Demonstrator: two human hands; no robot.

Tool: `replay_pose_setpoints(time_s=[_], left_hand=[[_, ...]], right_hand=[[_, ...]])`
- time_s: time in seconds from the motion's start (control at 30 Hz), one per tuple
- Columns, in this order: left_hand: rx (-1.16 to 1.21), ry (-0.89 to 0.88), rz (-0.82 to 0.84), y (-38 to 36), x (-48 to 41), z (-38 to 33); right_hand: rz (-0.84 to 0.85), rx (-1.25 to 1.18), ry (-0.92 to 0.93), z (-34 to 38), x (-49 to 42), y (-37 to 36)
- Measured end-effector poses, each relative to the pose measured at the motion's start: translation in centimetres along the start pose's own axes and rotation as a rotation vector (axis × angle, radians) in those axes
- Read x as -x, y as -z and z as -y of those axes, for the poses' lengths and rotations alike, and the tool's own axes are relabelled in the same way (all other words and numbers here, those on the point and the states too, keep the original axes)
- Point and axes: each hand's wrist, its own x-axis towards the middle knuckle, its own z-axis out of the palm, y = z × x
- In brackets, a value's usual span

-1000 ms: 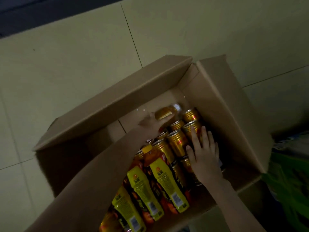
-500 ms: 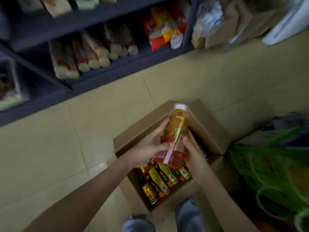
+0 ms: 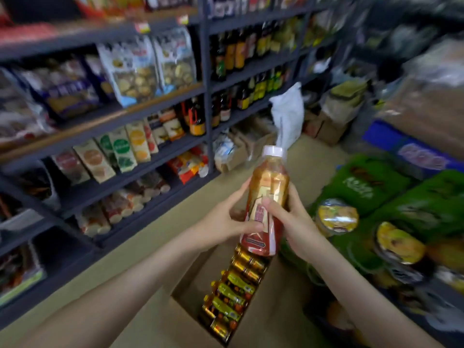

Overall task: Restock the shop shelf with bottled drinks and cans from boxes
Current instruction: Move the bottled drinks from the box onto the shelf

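Blocking part of the bottle [image 3: 270, 183] label with the thumbs of the left hand [image 3: 223, 222] and right hand [image 3: 296, 223]; hiding most fingertips behind it. Smearing into blur right of the right hand: green bags [image 3: 371, 184], lidded tubs [image 3: 337, 216]. Running off the bottom edge below both hands: the box [image 3: 195, 280]. Leaving the label print unreadable.

Cardboard box [image 3: 263, 320] (open) on floor [image 3: 140, 249]

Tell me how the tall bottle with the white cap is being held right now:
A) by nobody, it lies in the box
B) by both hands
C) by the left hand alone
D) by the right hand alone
B: the left hand and the right hand both grip the bottle, which is upright above the open box.
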Motion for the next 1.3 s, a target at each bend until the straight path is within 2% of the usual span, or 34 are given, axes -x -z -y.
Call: replay_pose_setpoints(time_s=[0.13,0.23,0.37,0.5,0.6,0.77,0.9,0.97,1.17,1.3], left_hand=[[0.109,-0.111,0.097,-5.6,2.8,-5.6],[0.183,-0.191,0.213,-12.5,5.1,-9.4],[0.043,-0.326,0.307,-24.2,7.4,-13.6],[-0.116,-0.483,0.235,-36.2,9.1,-18.5],[-0.153,-0.667,0.232,-43.8,10.1,-21.9],[-0.371,-0.910,0.292,-52.7,10.0,-25.6],[-0.598,-1.205,0.086,-56.2,7.3,-28.1],[-0.684,-1.290,-0.032,-57.2,5.3,-29.3],[-0.828,-1.376,-0.283,-60.5,-2.0,-32.5],[-0.890,-1.400,-0.341,-63.2,-6.3,-34.1]], right_hand=[[0.182,0.096,0.226,5.5,9.1,4.4],[0.160,0.165,0.380,8.0,17.5,7.6],[0.007,0.158,0.573,10.2,29.8,13.3],[-0.221,0.207,0.702,12.9,40.7,19.3],[-0.432,0.240,0.812,15.5,46.6,23.2],[-0.621,0.244,0.990,19.5,52.9,29.0],[-0.772,0.310,1.080,21.6,56.1,33.4],[-0.846,0.363,1.113,22.6,57.0,35.4],[-1.098,0.613,1.145,25.5,57.2,42.0],[-1.276,0.683,1.085,27.3,55.5,45.9]])
